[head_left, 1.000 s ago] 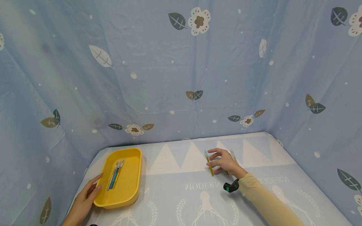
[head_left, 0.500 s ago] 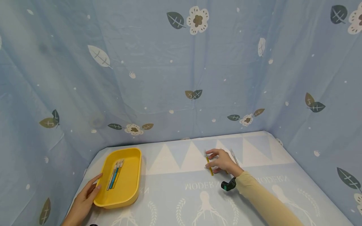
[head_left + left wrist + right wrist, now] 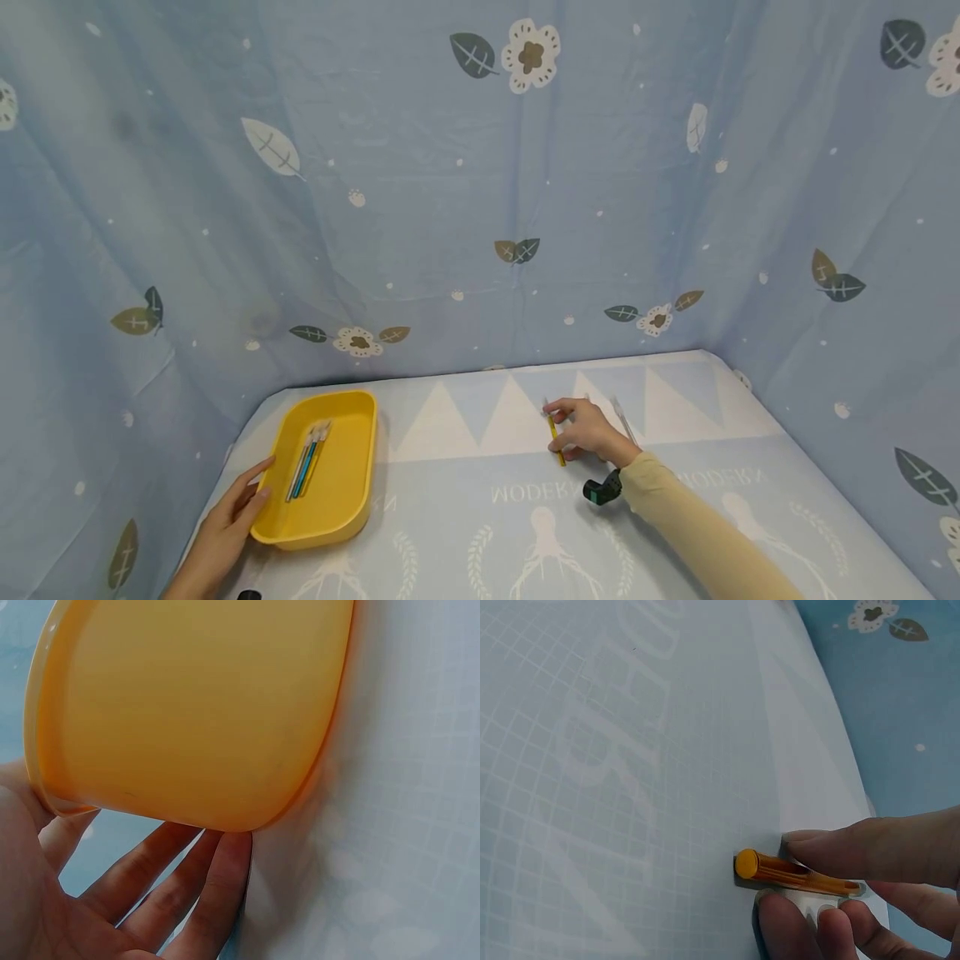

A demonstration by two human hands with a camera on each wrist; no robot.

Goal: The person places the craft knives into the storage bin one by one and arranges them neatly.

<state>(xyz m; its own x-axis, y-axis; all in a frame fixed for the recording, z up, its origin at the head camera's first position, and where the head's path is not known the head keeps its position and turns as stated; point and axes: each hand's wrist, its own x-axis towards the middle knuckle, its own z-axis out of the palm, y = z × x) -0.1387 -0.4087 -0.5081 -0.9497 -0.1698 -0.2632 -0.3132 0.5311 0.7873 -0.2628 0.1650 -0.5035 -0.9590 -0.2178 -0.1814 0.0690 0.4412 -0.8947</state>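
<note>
A yellow tray (image 3: 352, 500) stands at the left of the table. Straight fingers of my left hand (image 3: 225, 521) touch its outer wall at the near left corner; in the left wrist view the tray wall (image 3: 202, 712) hides some of the fingertips. Inside the tray lie several slim pens (image 3: 306, 462), blue, yellow and pale, with light caps. On the right, my right hand (image 3: 592, 429) pinches a yellow pen (image 3: 556, 437) between thumb and fingers. Close up, the orange-yellow pen (image 3: 780, 871) lies at the tablecloth with its round end towards the camera.
A clear-capped pen (image 3: 624, 419) lies just right of my right hand, and another tip (image 3: 587, 397) shows behind it. The patterned cloth (image 3: 450, 517) covers the table. Blue printed curtains (image 3: 420, 208) stand at the back and sides.
My right thumb and fingers have closed in on the yellow pen, the hand shifting slightly left. The left hand and tray hold their place.
</note>
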